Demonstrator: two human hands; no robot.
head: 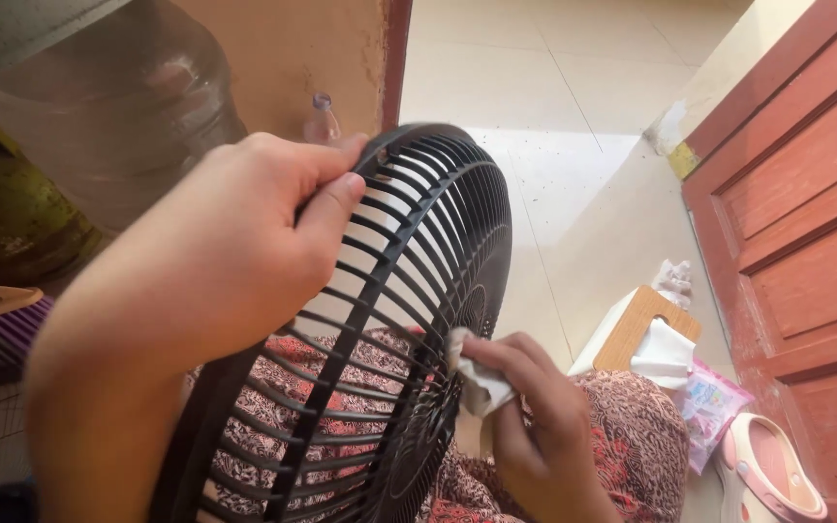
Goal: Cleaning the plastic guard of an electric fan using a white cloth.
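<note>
Fan grille (380, 339), black plastic with radial ribs, held tilted on edge above the person's lap, its open face turned toward the camera. The left hand (215, 257) is closed around the upper rim, thumb lying across the ribs and fingers wrapped behind, a grip that appears to steady the grille and keep its lower ribs presented to the other hand. The right hand (535, 407) is pinched shut on a small folded white wipe (477, 383), which it presses against the ribs near the grille's centre hub; the narrow pinch seems suited to working the cloth between closely spaced ribs. Patterned red-and-brown fabric (632, 436) covers the knees beneath and shows through the gaps. On the pale tiled floor (573, 116) to the right lie a light wooden board (636, 324) carrying another white tissue (664, 353), a pink wipes packet (714, 407) just beside it, and a pink slipper (767, 475) near a red-brown wooden door (806, 213). Behind the left hand stands a large clear water jug (118, 107), with a small bottle (321, 118) against the wall. The left forearm and the grille itself hide most of the lap and the floor directly below.
</note>
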